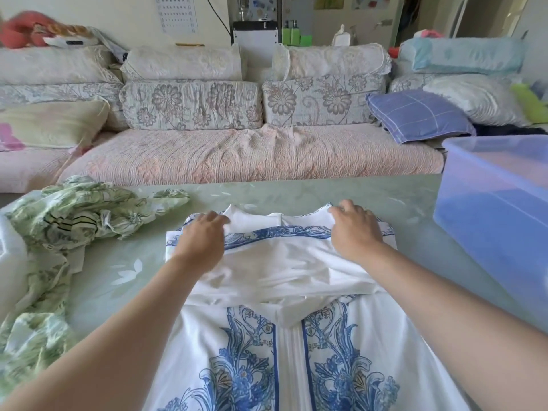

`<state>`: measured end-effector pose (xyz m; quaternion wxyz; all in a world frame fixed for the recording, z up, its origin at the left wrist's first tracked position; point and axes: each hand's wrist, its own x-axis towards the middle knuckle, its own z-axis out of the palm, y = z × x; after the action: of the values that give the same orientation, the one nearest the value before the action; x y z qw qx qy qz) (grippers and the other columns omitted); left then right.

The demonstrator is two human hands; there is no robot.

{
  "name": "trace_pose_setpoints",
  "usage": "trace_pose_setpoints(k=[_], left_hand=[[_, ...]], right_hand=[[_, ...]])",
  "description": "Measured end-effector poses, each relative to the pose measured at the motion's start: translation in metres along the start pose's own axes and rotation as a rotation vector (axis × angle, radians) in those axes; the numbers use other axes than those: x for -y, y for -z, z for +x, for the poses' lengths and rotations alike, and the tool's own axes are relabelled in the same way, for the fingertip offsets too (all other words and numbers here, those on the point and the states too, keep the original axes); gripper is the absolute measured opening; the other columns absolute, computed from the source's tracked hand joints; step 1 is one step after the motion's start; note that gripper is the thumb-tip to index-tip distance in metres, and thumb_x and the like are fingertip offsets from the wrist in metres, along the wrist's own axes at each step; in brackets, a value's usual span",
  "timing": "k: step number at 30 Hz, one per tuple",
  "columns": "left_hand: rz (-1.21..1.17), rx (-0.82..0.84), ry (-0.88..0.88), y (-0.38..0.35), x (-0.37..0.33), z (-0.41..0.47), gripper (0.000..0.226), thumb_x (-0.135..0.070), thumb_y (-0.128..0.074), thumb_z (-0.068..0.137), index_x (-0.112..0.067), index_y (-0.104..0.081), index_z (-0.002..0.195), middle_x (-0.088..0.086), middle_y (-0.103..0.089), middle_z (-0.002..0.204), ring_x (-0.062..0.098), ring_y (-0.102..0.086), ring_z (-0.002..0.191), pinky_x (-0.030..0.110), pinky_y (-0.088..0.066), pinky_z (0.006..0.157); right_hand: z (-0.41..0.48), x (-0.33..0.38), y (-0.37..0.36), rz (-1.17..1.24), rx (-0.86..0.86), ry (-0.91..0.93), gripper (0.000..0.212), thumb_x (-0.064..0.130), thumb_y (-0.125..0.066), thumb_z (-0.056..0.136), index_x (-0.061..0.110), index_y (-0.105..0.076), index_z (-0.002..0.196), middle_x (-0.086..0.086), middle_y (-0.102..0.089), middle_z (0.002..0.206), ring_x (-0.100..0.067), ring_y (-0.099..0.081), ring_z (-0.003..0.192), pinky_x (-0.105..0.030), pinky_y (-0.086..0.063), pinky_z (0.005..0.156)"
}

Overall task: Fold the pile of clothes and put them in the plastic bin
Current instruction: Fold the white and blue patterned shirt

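A white garment with blue floral print lies flat on the green table, its upper part folded over. My left hand rests on the garment's far left shoulder, fingers stretched across the cloth and blurred. My right hand sits on the far right shoulder with its fingers curled, pinching the fabric edge there. A crumpled pile of green floral clothes lies to the left of the garment. The translucent blue plastic bin stands at the table's right side, apart from both hands.
A sofa with a pink cover and floral cushions runs behind the table's far edge. A blue checked pillow lies on it behind the bin. Something white sits at the table's left edge.
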<state>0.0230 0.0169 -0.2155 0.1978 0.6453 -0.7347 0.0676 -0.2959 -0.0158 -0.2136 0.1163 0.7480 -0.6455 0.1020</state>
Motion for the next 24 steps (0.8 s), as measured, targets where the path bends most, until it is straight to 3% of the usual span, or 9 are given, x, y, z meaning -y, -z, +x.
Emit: trace_pose_setpoints(k=[2, 4, 8, 11, 14, 16, 19, 22, 24], left_hand=[[-0.047, 0.204, -0.062, -0.002, -0.012, -0.006, 0.039, -0.036, -0.042, 0.101, -0.032, -0.05, 0.139, -0.002, -0.045, 0.148, 0.022, -0.038, 0.136, 0.045, -0.034, 0.11], [0.093, 0.408, -0.06, -0.004, -0.012, -0.023, 0.053, -0.056, -0.027, 0.1, -0.042, -0.025, 0.151, -0.008, -0.02, 0.161, 0.017, -0.018, 0.148, 0.045, -0.019, 0.118], [0.237, 0.505, 0.052, 0.003, 0.011, -0.045, 0.077, -0.076, -0.001, 0.084, -0.044, 0.003, 0.154, -0.007, 0.002, 0.165, 0.018, 0.003, 0.151, 0.041, -0.002, 0.122], [0.289, 0.478, 0.07, 0.012, 0.02, -0.049, 0.072, -0.073, -0.003, 0.09, -0.042, 0.003, 0.154, -0.005, 0.004, 0.165, 0.018, 0.004, 0.151, 0.046, 0.003, 0.122], [0.24, 0.392, 0.001, 0.023, 0.018, -0.053, 0.093, -0.077, 0.008, 0.073, -0.038, -0.007, 0.156, -0.006, -0.004, 0.164, 0.016, -0.004, 0.151, 0.042, 0.001, 0.122], [0.147, 0.382, -0.025, 0.029, 0.011, -0.057, 0.093, -0.078, 0.003, 0.074, -0.037, -0.015, 0.155, -0.006, -0.008, 0.164, 0.016, -0.007, 0.151, 0.038, -0.003, 0.123], [0.194, 0.469, -0.048, 0.029, -0.001, -0.074, 0.072, -0.072, -0.019, 0.093, -0.038, -0.009, 0.155, -0.007, -0.001, 0.164, 0.016, 0.0, 0.151, 0.041, -0.001, 0.123], [0.205, 0.505, -0.044, 0.028, 0.001, -0.094, 0.092, -0.085, 0.005, 0.075, -0.04, -0.002, 0.155, -0.009, 0.002, 0.164, 0.015, 0.005, 0.151, 0.042, 0.003, 0.122], [0.025, 0.445, 0.036, 0.034, 0.007, -0.102, 0.093, -0.086, -0.002, 0.076, -0.039, -0.012, 0.155, -0.009, -0.007, 0.164, 0.013, 0.001, 0.151, 0.037, 0.002, 0.122]], right_hand=[[-0.003, 0.017, 0.005, 0.098, 0.065, 0.126, 0.05, 0.037, -0.048, 0.098, 0.026, -0.043, 0.146, -0.01, -0.036, 0.154, -0.031, -0.041, 0.136, -0.044, -0.032, 0.111], [-0.01, 0.03, 0.007, 0.166, 0.207, 0.217, 0.058, 0.052, -0.04, 0.1, 0.036, -0.028, 0.154, -0.006, -0.016, 0.165, -0.026, -0.019, 0.15, -0.05, -0.016, 0.12], [-0.032, 0.027, 0.0, 0.095, 0.467, 0.196, 0.065, 0.066, -0.023, 0.099, 0.045, 0.0, 0.156, 0.002, 0.01, 0.167, -0.02, 0.006, 0.154, -0.059, -0.001, 0.12], [-0.038, 0.018, 0.005, 0.046, 0.502, 0.101, 0.062, 0.063, -0.018, 0.101, 0.045, 0.003, 0.156, 0.0, 0.011, 0.167, -0.022, 0.008, 0.154, -0.059, -0.003, 0.119], [-0.041, 0.025, 0.014, 0.005, 0.483, 0.067, 0.062, 0.059, -0.016, 0.102, 0.038, 0.002, 0.158, -0.008, 0.008, 0.167, -0.027, 0.008, 0.154, -0.057, -0.001, 0.121], [-0.048, 0.039, 0.022, 0.059, 0.434, 0.127, 0.064, 0.061, -0.016, 0.101, 0.037, 0.0, 0.159, -0.009, 0.008, 0.167, -0.027, 0.008, 0.154, -0.055, 0.001, 0.122], [-0.067, 0.064, 0.026, 0.198, 0.438, 0.295, 0.064, 0.065, -0.019, 0.099, 0.046, 0.002, 0.156, 0.0, 0.015, 0.165, -0.022, 0.011, 0.153, -0.054, -0.001, 0.123], [-0.088, 0.076, 0.025, 0.119, 0.524, 0.383, 0.066, 0.066, -0.016, 0.098, 0.047, 0.016, 0.152, 0.005, 0.031, 0.157, -0.022, 0.025, 0.148, -0.058, 0.006, 0.121], [-0.096, 0.074, 0.027, 0.075, 0.529, 0.377, 0.064, 0.064, -0.014, 0.1, 0.047, 0.021, 0.15, 0.003, 0.034, 0.156, -0.022, 0.028, 0.147, -0.059, 0.007, 0.121]])
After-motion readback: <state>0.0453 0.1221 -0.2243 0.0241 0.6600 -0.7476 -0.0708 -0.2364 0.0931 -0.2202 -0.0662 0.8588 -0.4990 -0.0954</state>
